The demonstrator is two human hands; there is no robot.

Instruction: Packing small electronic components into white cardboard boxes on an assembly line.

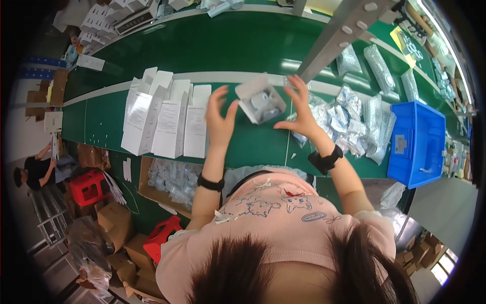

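A small white box (249,90) with its top flap up lies between my hands, slightly blurred and tilted. Pale plastic-wrapped parts (263,103) show inside it. To its left, my left hand (220,120) has thumb and fingers spread, with a gap to the box. On the other side my right hand (302,109) is also spread, its fingertips close to the box's right edge; neither hand visibly grips it. Beside my left hand stand several tall white cartons (169,121) with raised flaps. Clear-wrapped small packets (347,119) are heaped to the right of my right hand.
A blue bin (400,167) stands at the table's right end. Bubble-wrapped packs (378,66) lie beyond a metal post (331,43). Below the table edge sits a cardboard box (146,175) of clear plastic parts. Red stools (88,187) and a seated person (38,172) are at left.
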